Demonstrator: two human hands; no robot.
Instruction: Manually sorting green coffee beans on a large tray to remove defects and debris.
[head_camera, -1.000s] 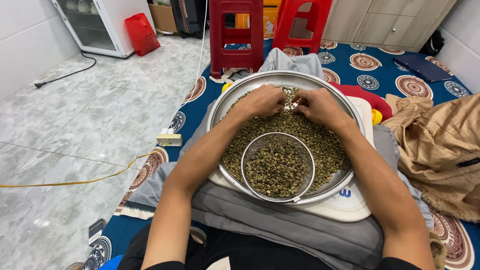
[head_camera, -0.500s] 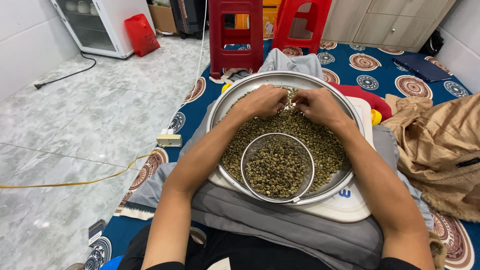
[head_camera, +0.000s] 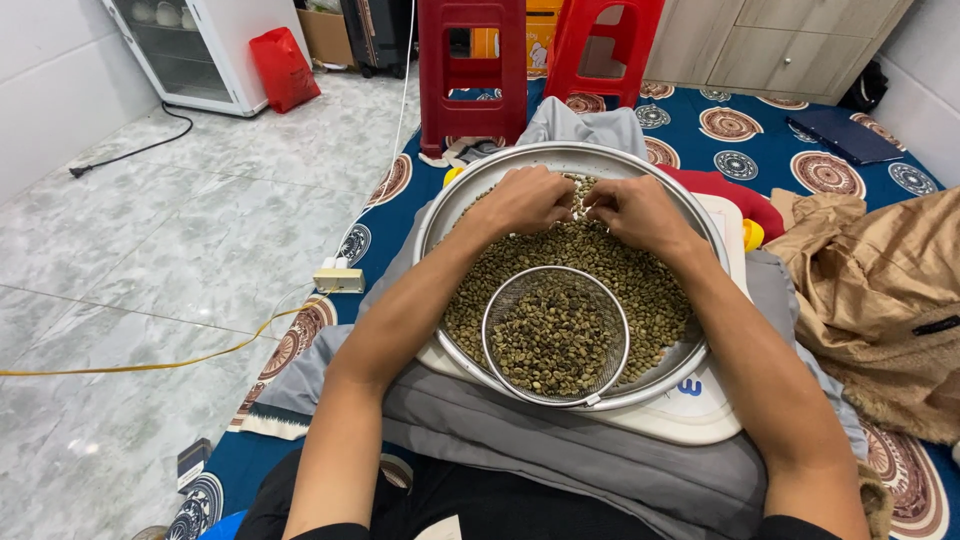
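Note:
A wide round metal pan (head_camera: 447, 205) rests on my lap, full of greenish-brown coffee beans (head_camera: 650, 290). A small wire-mesh sieve (head_camera: 555, 395) sits in the near half of the pan, with more beans inside it. My left hand (head_camera: 522, 200) and my right hand (head_camera: 637, 212) are side by side at the far part of the pan, knuckles up, fingers curled down into the beans. The fingertips of both hands nearly meet over a bare patch of metal. What the fingers pinch is hidden.
The pan lies on a white board (head_camera: 700, 420) over grey cloth. Two red plastic stools (head_camera: 472, 70) stand ahead on a blue patterned mat (head_camera: 820, 170). A tan blanket (head_camera: 880, 290) is at right. A glass-door cabinet (head_camera: 185, 45), red bag, yellow cable and power strip (head_camera: 338, 279) occupy the tiled floor at left.
Both hands stay at the far side of the pan; only the fingers shift slightly among the beans. The sieve and pan have not moved.

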